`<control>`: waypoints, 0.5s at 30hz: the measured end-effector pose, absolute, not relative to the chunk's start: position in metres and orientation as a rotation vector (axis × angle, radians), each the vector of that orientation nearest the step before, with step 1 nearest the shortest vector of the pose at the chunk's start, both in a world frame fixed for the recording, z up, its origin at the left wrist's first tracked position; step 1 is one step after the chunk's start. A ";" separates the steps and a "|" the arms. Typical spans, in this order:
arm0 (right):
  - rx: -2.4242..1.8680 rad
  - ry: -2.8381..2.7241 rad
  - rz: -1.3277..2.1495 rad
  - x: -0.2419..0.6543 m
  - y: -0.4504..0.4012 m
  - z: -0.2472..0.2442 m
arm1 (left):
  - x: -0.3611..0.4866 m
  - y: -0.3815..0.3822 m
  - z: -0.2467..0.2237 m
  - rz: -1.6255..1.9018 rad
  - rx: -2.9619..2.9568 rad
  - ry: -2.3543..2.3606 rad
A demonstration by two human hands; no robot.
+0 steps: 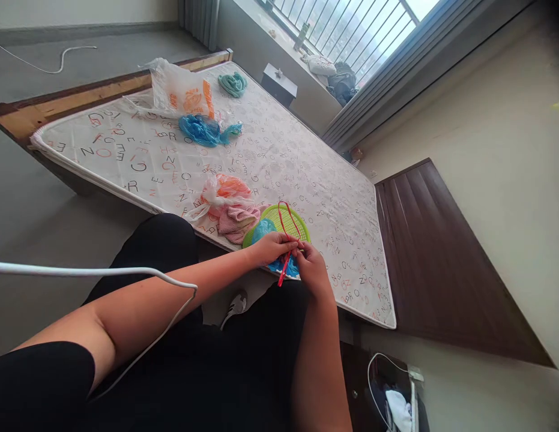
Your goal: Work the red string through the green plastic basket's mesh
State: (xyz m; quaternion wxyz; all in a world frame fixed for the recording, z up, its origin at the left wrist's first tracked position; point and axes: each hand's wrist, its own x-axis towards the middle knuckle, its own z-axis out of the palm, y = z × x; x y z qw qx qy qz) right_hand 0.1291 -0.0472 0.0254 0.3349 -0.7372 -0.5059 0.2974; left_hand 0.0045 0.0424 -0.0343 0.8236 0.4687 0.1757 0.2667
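Head view: the left hand (pixel 272 247) and right hand (pixel 311 267) are nearly together, fingertips pinching a thin red cord (pixel 282 276) between them. Its loop rises above the fingers and its tail hangs below, in front of a green basket (pixel 271 212) at the edge of the mattress (pixel 279 162). The cord looks light, limp and hard to break, perhaps slippery; a fingertip pinch close to where the strands meet should suit it best.
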 end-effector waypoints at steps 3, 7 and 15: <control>-1.930 -1.266 0.773 0.131 -0.046 0.023 | 0.007 0.044 -0.039 0.595 1.019 0.432; -1.910 -1.169 0.801 0.135 -0.045 0.013 | 0.005 0.046 -0.041 0.646 1.171 0.493; -1.855 -1.115 0.867 0.135 -0.043 0.005 | -0.005 0.046 -0.042 0.867 1.537 0.614</control>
